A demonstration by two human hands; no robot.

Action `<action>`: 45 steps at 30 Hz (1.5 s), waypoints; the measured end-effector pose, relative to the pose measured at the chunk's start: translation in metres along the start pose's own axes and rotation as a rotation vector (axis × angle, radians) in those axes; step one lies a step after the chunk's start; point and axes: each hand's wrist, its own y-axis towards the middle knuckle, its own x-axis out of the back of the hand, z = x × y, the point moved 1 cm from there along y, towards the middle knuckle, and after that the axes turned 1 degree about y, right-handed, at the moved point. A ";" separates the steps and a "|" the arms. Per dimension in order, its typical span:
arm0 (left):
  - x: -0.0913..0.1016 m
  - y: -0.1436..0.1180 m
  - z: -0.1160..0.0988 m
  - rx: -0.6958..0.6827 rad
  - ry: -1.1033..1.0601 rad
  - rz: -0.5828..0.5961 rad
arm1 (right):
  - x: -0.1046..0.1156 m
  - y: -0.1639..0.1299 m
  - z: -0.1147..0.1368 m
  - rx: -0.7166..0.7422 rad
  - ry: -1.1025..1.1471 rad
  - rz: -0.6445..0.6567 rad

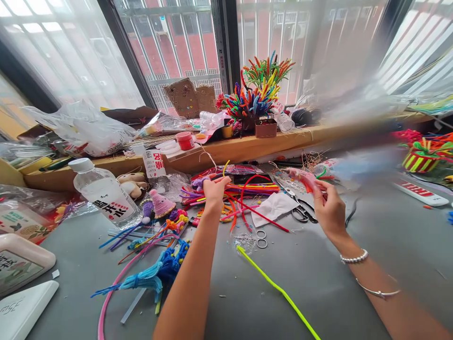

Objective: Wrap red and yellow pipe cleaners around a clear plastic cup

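The right hand is partly smeared by motion blur; its fingers close around a pink, fuzzy pipe-cleaner piece with an orange end, whose exact shape is hard to make out. The forearm comes in from the lower right corner, raised off the grey surface, wearing a pearl bracelet and a thin silver bangle. Above and to the right of this hand a wide blurred streak hides much of the window ledge.

The left hand reaches forward on a straight arm from the bottom edge, its back to the camera. Its fingers curl down onto the pile of coloured pipe cleaners, pinching a yellow stem that arcs upward; the fingertips themselves are hidden behind the knuckles.

Between the two hands lie a white tissue and black-handled scissors, just below the right hand. Nearer the camera a neon yellow-green pipe cleaner runs diagonally across the surface. Left of the left arm sit a small pink crocheted hat, a blue pipe-cleaner bundle and a clear plastic water bottle lying tilted.
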 end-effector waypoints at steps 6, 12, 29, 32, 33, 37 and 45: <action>-0.004 -0.020 0.004 0.061 -0.008 0.199 | 0.000 -0.003 0.005 0.022 0.029 0.048; 0.000 -0.024 0.011 0.142 -0.019 0.296 | 0.000 -0.007 0.004 0.022 0.059 0.037; -0.007 -0.012 0.017 0.131 0.161 0.288 | -0.002 -0.010 0.002 -0.006 0.049 0.125; -0.015 -0.011 0.015 0.137 0.139 0.311 | -0.002 -0.011 0.002 -0.002 0.058 0.127; -0.018 -0.012 0.014 0.144 0.116 0.339 | -0.002 -0.011 0.002 -0.006 0.059 0.127; -0.026 -0.018 0.006 0.178 0.002 0.451 | -0.002 -0.011 0.003 -0.020 0.060 0.146; -0.026 -0.019 0.006 0.213 -0.127 0.545 | -0.003 -0.013 0.003 -0.037 0.089 0.194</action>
